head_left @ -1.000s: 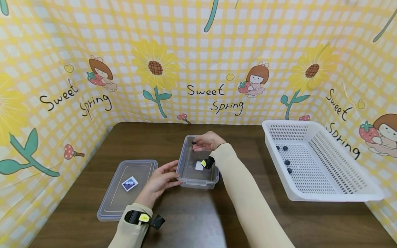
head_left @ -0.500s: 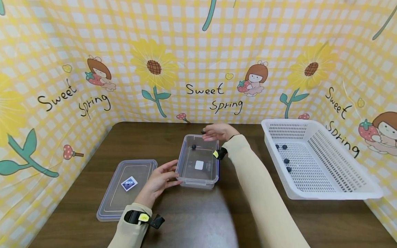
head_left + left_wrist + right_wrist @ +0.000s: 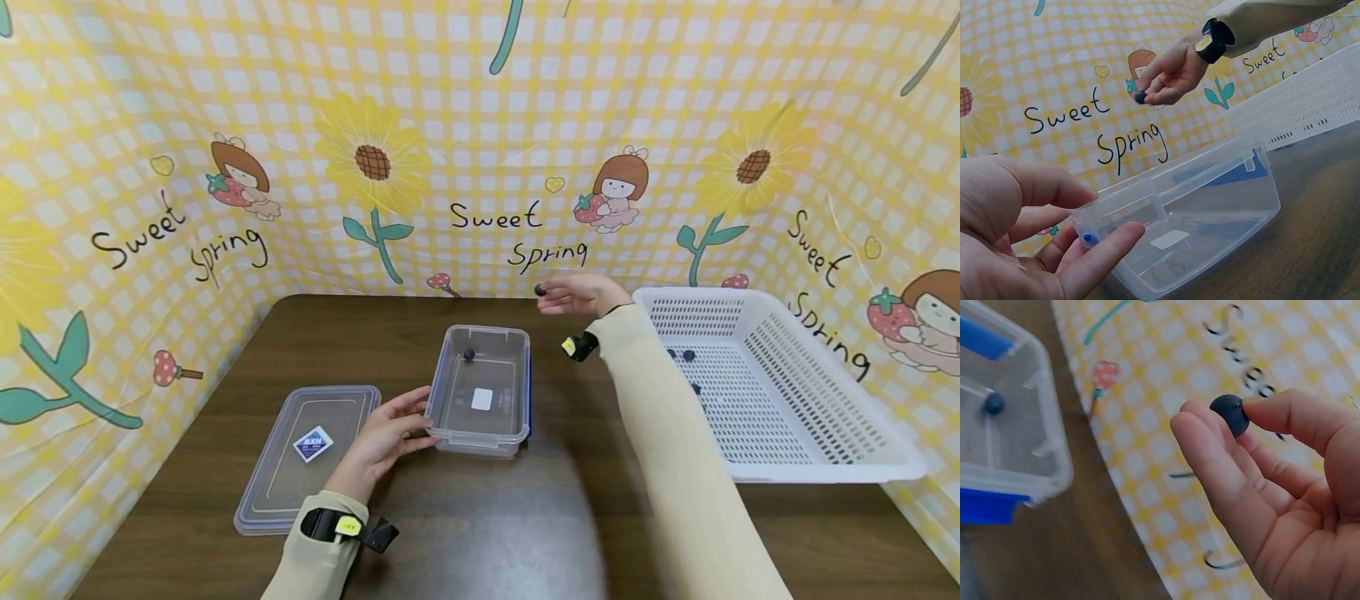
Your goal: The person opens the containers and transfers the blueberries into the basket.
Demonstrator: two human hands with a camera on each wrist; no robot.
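Head view, right hand (image 3: 581,294) pinching blueberry (image 3: 539,290), mid-air

The room was evenly and brightly lit, with only soft shadows on the surface (image 3: 480,517). The head view bent the backdrop (image 3: 480,125) at its edges. The right sleeve (image 3: 690,467) was motion-blurred. Both wrist views were dimmer, their backgrounds out of focus.
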